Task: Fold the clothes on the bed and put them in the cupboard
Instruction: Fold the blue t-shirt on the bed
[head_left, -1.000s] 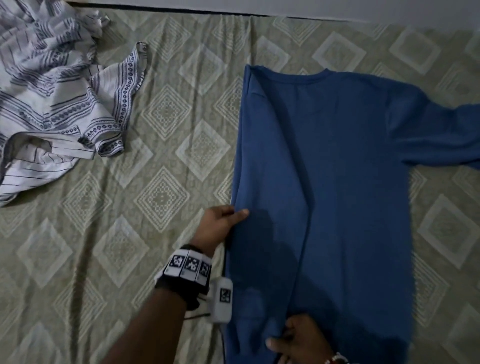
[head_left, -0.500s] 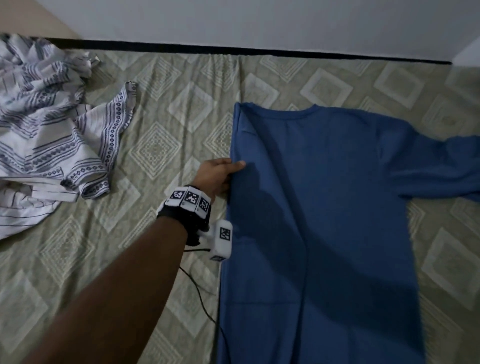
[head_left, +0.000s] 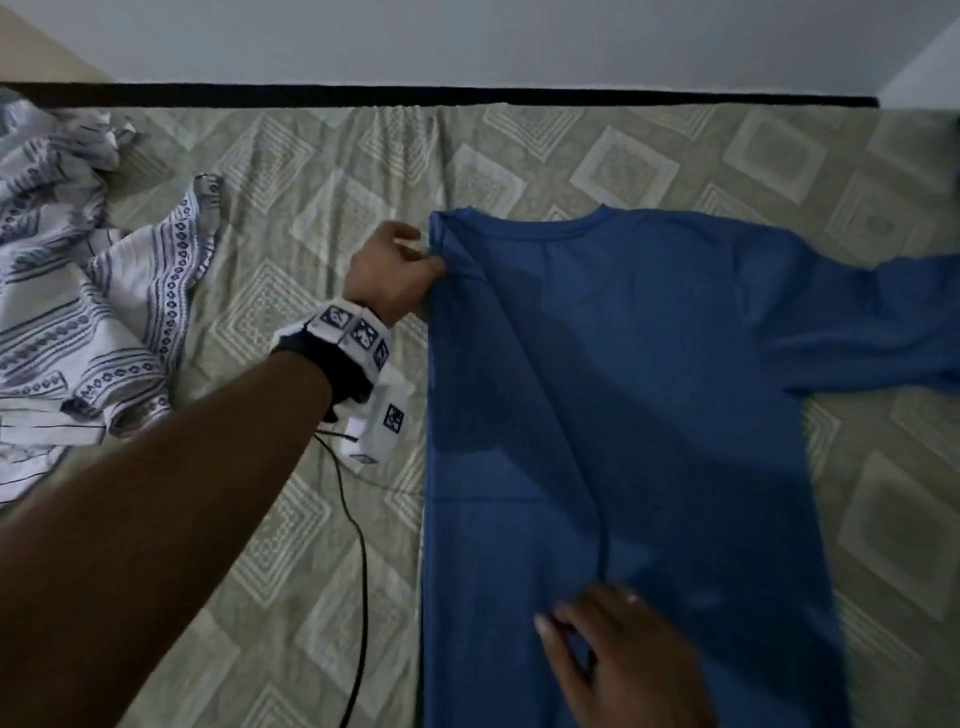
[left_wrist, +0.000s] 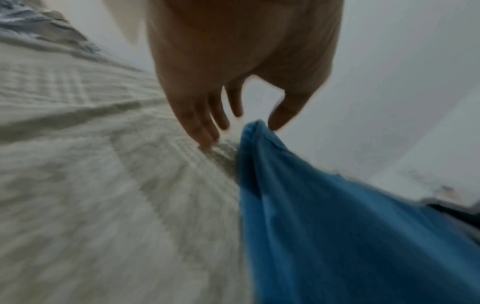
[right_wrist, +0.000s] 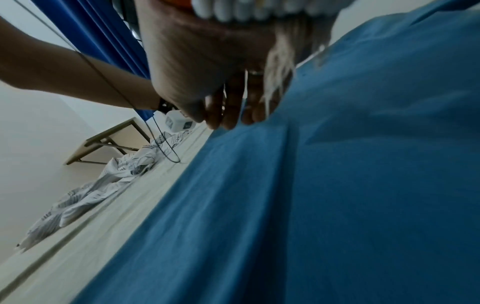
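A blue long-sleeved shirt (head_left: 649, 389) lies flat on the bed, its left side folded inward and its right sleeve stretched out to the right. My left hand (head_left: 400, 265) is at the shirt's top left shoulder corner. In the left wrist view its thumb (left_wrist: 280, 115) touches the tip of the blue cloth (left_wrist: 311, 226), and the straight fingers (left_wrist: 202, 127) reach down to the sheet. My right hand (head_left: 613, 639) rests on the lower middle of the shirt. Its straight fingers (right_wrist: 228, 115) press on the fabric (right_wrist: 311, 195) by a crease.
A crumpled white garment with dark stripes (head_left: 67, 312) lies at the bed's left side. The patterned green sheet (head_left: 291, 208) covers the bed up to a dark strip along the wall (head_left: 467, 96). A black cable (head_left: 358, 571) trails from my left wrist. A folding table (right_wrist: 103, 142) stands beyond the bed.
My left hand has slid along the folded left edge from mid-body up to the shoulder corner. My right hand, out of view half a second ago, is back on the lower shirt.
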